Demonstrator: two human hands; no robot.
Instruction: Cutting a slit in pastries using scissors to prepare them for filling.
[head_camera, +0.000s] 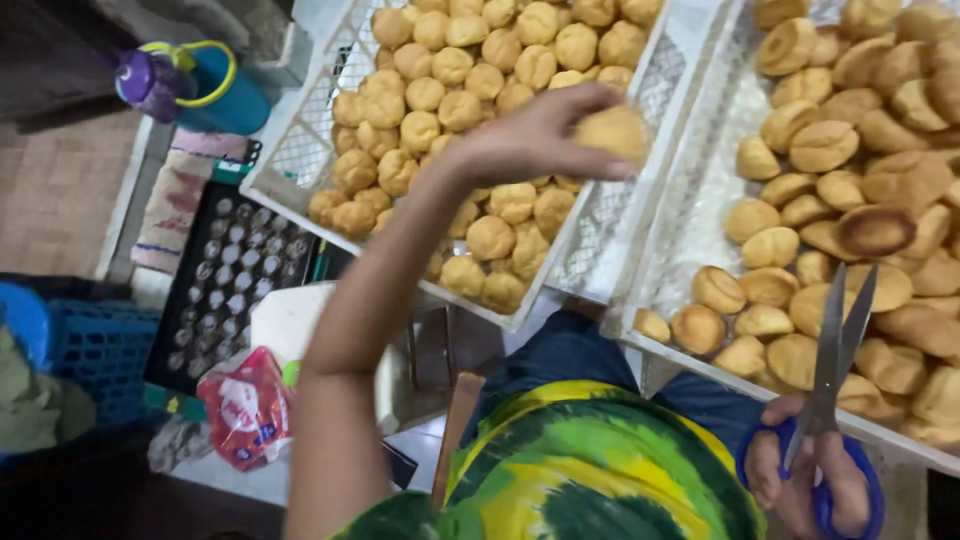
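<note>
Pinching one round bun (612, 133), the left hand (530, 135) has its fingers clamped on it above the left white crate (300, 150), over its right edge. Right hand (800, 480): fingers closed through the blue loops of scissors (835, 350), blades slightly apart, pointing up over the right white crate (690, 200). Two crates, side by side; left holds small pale buns, right holds larger browned ones, too many to count. Beyond: one teal bottle (205, 85), one black crate (225, 285), one red packet (248, 405).
</note>
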